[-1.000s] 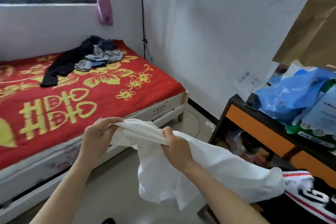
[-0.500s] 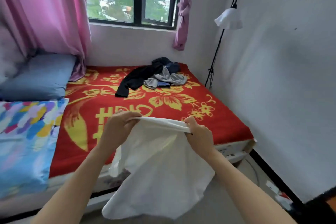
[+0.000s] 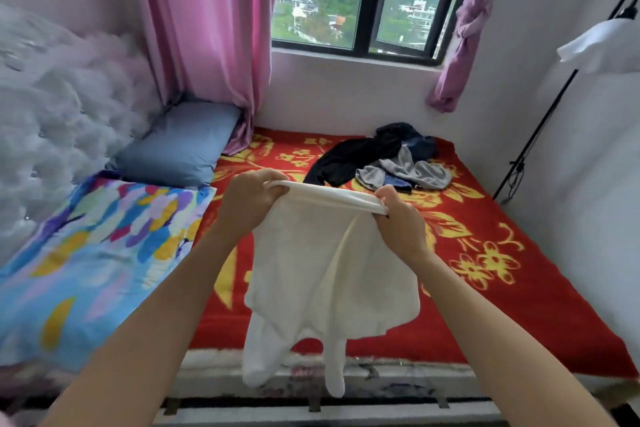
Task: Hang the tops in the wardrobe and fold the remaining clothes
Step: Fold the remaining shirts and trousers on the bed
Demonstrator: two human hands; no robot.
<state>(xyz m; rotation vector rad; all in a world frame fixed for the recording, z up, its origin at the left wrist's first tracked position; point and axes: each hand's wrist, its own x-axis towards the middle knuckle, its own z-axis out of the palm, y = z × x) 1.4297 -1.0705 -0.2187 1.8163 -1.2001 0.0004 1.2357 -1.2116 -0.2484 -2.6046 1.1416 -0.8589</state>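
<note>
Since half a second ago the view has swung left and closed in on the bed point(image 3: 485, 288), so the headboard point(image 3: 52, 107) and more of the quilt point(image 3: 86, 253) now show at the left of the frame. The hands sit higher in the frame, and the garment point(image 3: 329, 270) now hangs over the red blanket rather than over the floor.

The left hand point(image 3: 247, 199) and right hand point(image 3: 398, 222) are at centre frame, a little apart. Each has its fingers curled round the bunched upper edge of the white garment, pulling that edge into a taut band between them. The thumbs lie on the near side of the cloth. The rest of the garment drops loosely below the hands. Two narrow ends dangle at lower centre, in front of the bed's near edge; I cannot tell whether they are sleeves or legs.

A heap of clothes point(image 3: 377, 163), black, grey and dark blue, lies on the blanket just above the hands, near the wall under the window point(image 3: 363, 0). A blue pillow point(image 3: 176, 146) lies left of the heap, at the foot of a pink curtain point(image 3: 207, 28). A knotted purple curtain point(image 3: 460, 38) hangs right of the window. A lamp point(image 3: 599, 48) with a white shade stands at the right edge.
</note>
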